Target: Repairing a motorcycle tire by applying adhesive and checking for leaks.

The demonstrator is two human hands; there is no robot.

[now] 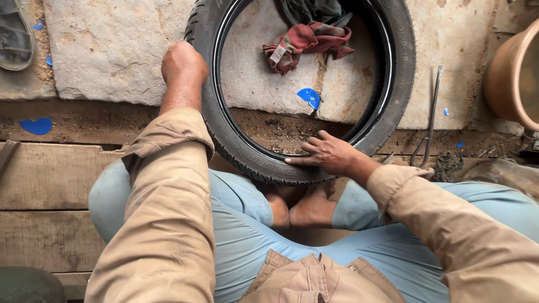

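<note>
A black rubber tyre lies flat on stone slabs in front of me. My left hand presses down on its left sidewall, fingers hidden over the tyre's edge. My right hand lies flat with fingers spread on the tyre's near sidewall by the inner rim. I sit cross-legged in light blue trousers and tan sleeves, my bare feet tucked just under the tyre's near edge.
A red and dark rag lies inside the tyre's ring, with a blue scrap near it. A metal lever tool lies right of the tyre. A copper-coloured basin stands far right, a sandal top left, wooden planks at left.
</note>
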